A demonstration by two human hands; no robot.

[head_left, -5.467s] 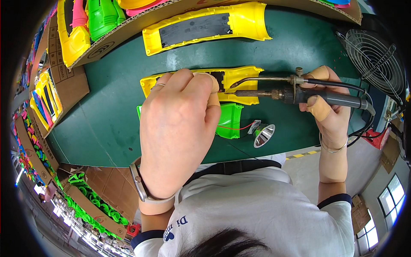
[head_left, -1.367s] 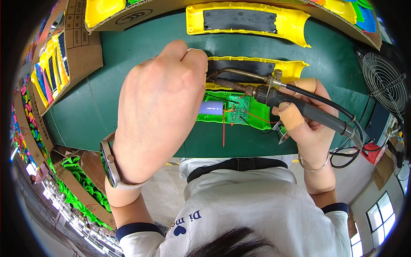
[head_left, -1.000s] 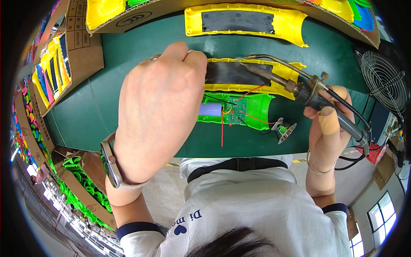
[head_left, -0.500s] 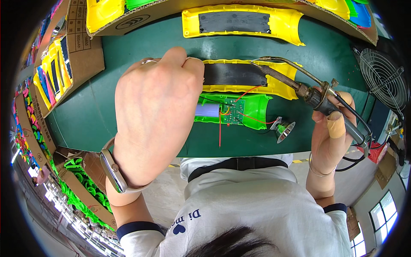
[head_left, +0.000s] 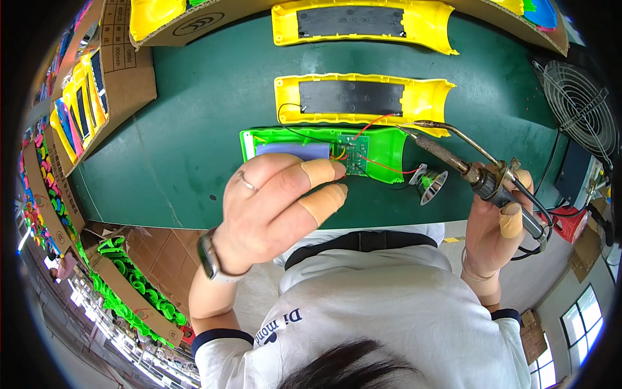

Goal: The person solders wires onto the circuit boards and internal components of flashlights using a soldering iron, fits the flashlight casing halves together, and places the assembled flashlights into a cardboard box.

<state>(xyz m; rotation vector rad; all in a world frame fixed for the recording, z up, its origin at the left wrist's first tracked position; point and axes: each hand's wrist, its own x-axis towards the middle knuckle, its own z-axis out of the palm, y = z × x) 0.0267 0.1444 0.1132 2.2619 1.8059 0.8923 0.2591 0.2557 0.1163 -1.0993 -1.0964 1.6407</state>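
Observation:
My right hand grips a soldering iron with a thin metal tube alongside it. Its tip lies close to the right end of a black panel set in a yellow half-shell, where a red wire ends. Bent over the green half-shell is my left hand, its taped fingertips at the lower edge of a circuit board. What these fingers pinch is hidden. A purple battery sits in the green shell, partly covered by that hand. Wires join the board to a round reflector lamp.
Another yellow half-shell with a black panel lies at the back. Cardboard boxes of coloured shells flank the green table. A wire-guarded fan stands at the right. A box of green parts is at lower left.
My left hand has moved from the middle yellow shell's left end down to the green shell. A black wire now reaches that panel's left end. The yellow shells sit slightly higher in view.

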